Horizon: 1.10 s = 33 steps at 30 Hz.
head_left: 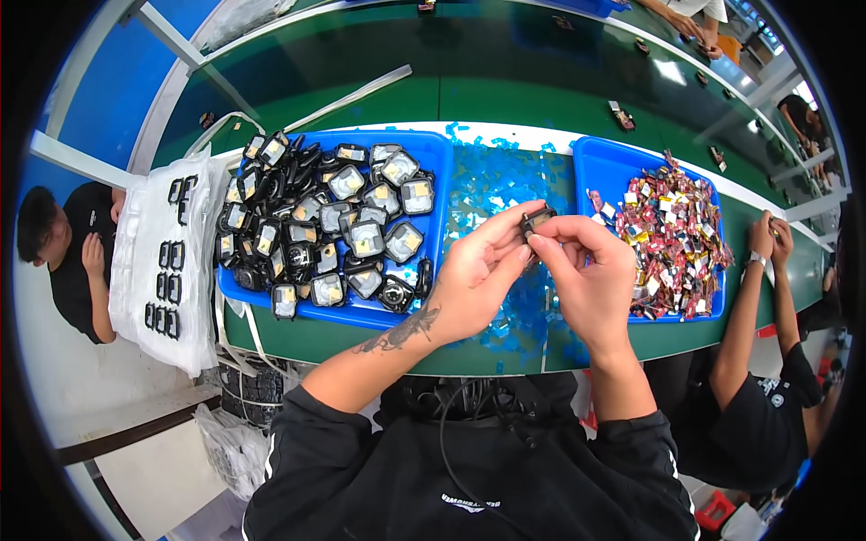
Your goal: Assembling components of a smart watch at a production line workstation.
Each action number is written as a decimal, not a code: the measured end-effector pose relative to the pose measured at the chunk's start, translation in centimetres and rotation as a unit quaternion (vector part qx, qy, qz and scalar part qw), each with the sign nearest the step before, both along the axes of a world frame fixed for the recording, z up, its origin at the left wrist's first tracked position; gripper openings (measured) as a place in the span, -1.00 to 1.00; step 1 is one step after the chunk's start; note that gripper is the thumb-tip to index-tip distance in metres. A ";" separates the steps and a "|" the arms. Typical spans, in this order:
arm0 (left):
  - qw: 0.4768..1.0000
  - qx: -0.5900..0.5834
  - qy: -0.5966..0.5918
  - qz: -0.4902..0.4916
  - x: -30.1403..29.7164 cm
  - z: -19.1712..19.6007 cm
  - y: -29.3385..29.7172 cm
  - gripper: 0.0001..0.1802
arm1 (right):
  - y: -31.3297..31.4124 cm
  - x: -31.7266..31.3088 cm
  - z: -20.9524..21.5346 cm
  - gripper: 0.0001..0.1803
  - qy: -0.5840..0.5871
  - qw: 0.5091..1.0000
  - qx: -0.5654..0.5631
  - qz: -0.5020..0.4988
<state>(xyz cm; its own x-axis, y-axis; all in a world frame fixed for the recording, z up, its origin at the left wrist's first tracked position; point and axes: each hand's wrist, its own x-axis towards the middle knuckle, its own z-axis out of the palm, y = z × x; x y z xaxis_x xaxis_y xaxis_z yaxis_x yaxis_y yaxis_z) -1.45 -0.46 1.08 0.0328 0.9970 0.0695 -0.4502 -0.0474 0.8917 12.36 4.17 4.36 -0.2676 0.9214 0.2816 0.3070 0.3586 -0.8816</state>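
1. Both hands are meeting mid-frame over the desk (pixel 469 90). Left hand (pixel 478 275) and right hand (pixel 591 270) are pinching one small black module w/ a tan face (pixel 538 218) between thumb and fingertips, held up off the surface.
2. Fingers: left fingers (pixel 494 227) are gripping the module's left side; right fingers (pixel 566 227) are closing on its right/top edge. Neither hand is slack.
3. Step, as I judge it: probably peeling film or fitting a small bit on the module; a heap of blue film scraps (pixel 492 180) is lying right beneath the hands.
4. Next move likely needs a fine fingertip pull while the other hand is steadying the part; can't tell which bit is coming off, too small.
5. Room: left blue tray (pixel 424 140) full of similar black modules (pixel 343 225) is sitting just beside the left hand; right blue tray (pixel 595 153) w/ red-and-white packets (pixel 672 234) is just beside the right hand.
6. Edges: near desk edge is running close under the wrists. A neighbour's hands (pixel 769 236) are working near the right tray's far corner; white sheet w/ black parts (pixel 167 261) is hanging at far left.
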 end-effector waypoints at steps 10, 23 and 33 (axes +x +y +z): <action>0.999 0.002 0.037 -0.034 -0.7 0.6 -0.1 -0.51 | 0.4 0.5 0.4 -0.77 -0.073 0.996 0.060 0.003; 0.940 0.128 0.306 0.085 -1.0 1.7 -0.3 -0.67 | -2.1 1.8 -0.6 -0.73 0.168 0.984 -0.052 0.041; 0.878 0.210 0.420 0.095 -1.9 1.5 -0.2 -0.72 | -1.5 3.7 -0.2 -0.90 0.189 0.967 -0.138 0.101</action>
